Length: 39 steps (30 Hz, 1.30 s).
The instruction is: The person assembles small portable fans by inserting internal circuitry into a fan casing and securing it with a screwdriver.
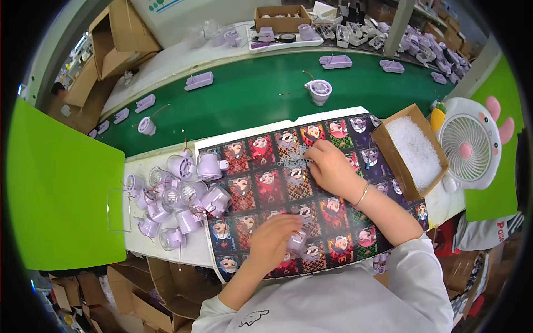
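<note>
My left hand is closed around a small lilac plastic fan housing, low on a printed mat covered in cartoon picture squares. My right hand rests higher on the mat, fingertips pinched on a little heap of small clear plastic parts. A gold bangle circles my right wrist. Both sleeves are white.
A pile of lilac fan housings with thin wires lies left of the mat. A cardboard box of clear bits and a white desk fan stand right. Behind runs a green conveyor belt carrying a housing and lilac pieces. Green dividers flank me.
</note>
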Motion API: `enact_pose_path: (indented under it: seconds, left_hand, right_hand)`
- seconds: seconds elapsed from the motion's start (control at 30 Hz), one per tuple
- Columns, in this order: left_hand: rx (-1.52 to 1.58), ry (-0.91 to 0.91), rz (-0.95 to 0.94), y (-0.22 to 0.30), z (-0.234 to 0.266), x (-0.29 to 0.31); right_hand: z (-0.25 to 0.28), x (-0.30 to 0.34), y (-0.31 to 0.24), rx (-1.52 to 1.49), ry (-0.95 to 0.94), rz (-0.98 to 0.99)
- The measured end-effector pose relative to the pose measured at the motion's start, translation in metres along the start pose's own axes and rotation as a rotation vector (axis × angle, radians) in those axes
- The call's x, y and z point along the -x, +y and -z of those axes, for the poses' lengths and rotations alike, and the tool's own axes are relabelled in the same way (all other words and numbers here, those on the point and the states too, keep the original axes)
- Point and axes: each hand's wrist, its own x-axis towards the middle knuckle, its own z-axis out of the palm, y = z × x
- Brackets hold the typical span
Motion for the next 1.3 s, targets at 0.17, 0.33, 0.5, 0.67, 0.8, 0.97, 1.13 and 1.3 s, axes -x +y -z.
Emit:
enact_pose_path:
  seconds: [0.17, 0.33, 0.5, 0.67, 0.8, 0.97, 1.13, 1.3]
  left_hand:
    - [0.02, -0.112, -0.055, 0.003, -0.015, -0.01]
    - [-0.09, -0.039, -0.071, 0.0, -0.02, -0.003]
    - [-0.263, 0.102, 0.007, -0.004, -0.01, 0.0]
    - [-0.216, 0.111, 0.079, -0.003, -0.01, -0.008]
    - [-0.139, 0.156, 0.187, -0.001, -0.009, -0.003]
    - [0.153, 0.256, 0.308, 0.0, -0.013, 0.0]
    - [0.142, 0.203, 0.133, 0.008, 0.001, -0.006]
    - [0.143, 0.124, -0.015, 0.024, 0.001, -0.019]
  right_hand:
    - [-0.025, -0.015, -0.008, 0.17, 0.067, 0.222]
    - [-0.014, -0.008, -0.007, 0.255, -0.147, 0.172]
    - [-0.009, 0.007, -0.014, 0.261, -0.186, 0.174]
    - [-0.019, -0.013, -0.018, 0.296, -0.205, 0.186]
    - [-0.012, -0.008, -0.003, 0.23, -0.103, 0.16]
    - [0.011, 0.005, 0.003, -0.022, 0.195, 0.056]
    - [0.018, 0.025, -0.003, -0.081, 0.108, -0.05]
    - [-0.005, 0.021, -0.007, -0.014, 0.136, 0.06]
